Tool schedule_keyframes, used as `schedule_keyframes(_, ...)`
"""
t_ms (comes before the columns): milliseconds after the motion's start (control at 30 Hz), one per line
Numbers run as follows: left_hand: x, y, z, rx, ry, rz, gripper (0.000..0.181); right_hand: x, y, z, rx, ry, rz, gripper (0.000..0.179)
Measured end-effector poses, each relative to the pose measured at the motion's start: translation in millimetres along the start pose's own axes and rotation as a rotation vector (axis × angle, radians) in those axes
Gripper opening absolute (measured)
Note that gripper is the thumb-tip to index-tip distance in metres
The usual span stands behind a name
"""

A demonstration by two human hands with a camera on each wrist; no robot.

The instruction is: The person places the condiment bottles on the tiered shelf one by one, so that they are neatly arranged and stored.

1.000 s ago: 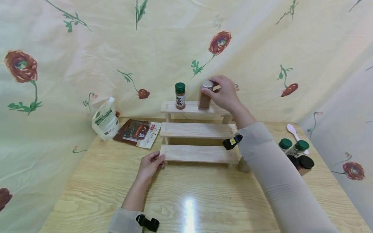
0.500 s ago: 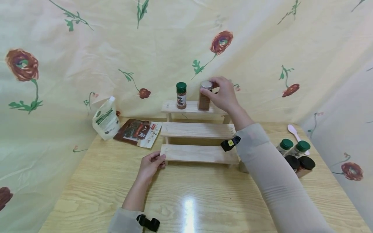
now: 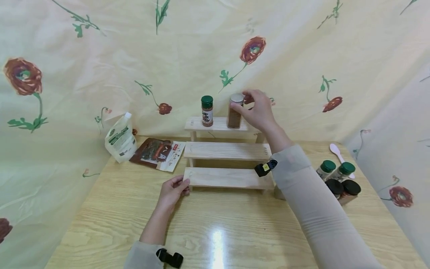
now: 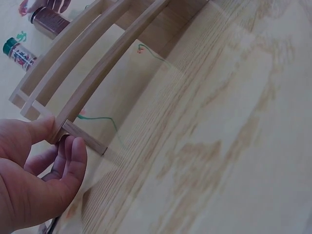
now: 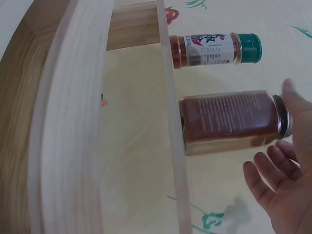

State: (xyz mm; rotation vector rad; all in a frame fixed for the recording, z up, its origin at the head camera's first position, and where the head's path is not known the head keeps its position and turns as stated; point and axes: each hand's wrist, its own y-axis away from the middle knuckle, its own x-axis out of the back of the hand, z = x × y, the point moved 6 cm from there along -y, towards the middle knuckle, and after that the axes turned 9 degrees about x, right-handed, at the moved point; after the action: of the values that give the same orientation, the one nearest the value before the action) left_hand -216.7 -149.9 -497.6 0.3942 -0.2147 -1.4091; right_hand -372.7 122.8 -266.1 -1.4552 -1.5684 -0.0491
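Note:
A three-step wooden rack point(image 3: 228, 176) stands on the table. My left hand point(image 3: 173, 192) pinches the left end of its lowest step, thumb on top and fingers curled under, as the left wrist view shows too. On the top step, a square glass spice jar point(image 3: 234, 117) with a silver cap and reddish-brown contents stands upright. My right hand point(image 3: 260, 110) holds this jar by the cap, thumb on one side and index finger on the other; the remaining fingers are loosely bent in the right wrist view. Left of it stands a green-capped spice bottle point(image 5: 209, 49).
Left of the rack lie a brown packet point(image 3: 156, 154) and a white spouted pouch point(image 3: 121, 140). At the right are green-capped bottles point(image 3: 346, 170), black-capped jars point(image 3: 350, 189) and a pale spoon point(image 3: 337, 151). A floral cloth point(image 3: 201, 48) hangs behind the table.
The square jar has shifted slightly left and down onto the top step, and my right hand has moved with it. My left hand stays on the rack.

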Motion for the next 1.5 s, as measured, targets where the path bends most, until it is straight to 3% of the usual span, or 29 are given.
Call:
schedule_keyframes(133,1.5,-1.4,-1.6,0.001,0.000,-0.003,0.039,6,10.4,5,0.002,-0.030,0.007,0.057)
schedule_keyframes(333,2.8,-2.5,-2.6,0.010,0.004,-0.001,0.040,14,31.5,15,0.050,-0.061,-0.052,0.049)
schedule_keyframes(667,2.2,-3.2,-5.2,0.025,0.009,-0.003,0.042,40,69.5,34,0.083,-0.046,0.021,0.035)
schedule_keyframes(933,1.7,-3.2,-5.2,0.027,0.007,0.002,0.042,62,99.5,46,0.104,0.018,0.017,0.033)
schedule_keyframes(1500,0.7,-0.3,-2.9,0.019,0.020,-0.004,0.045,92,153.3,94,-0.062,0.119,-0.038,0.043)
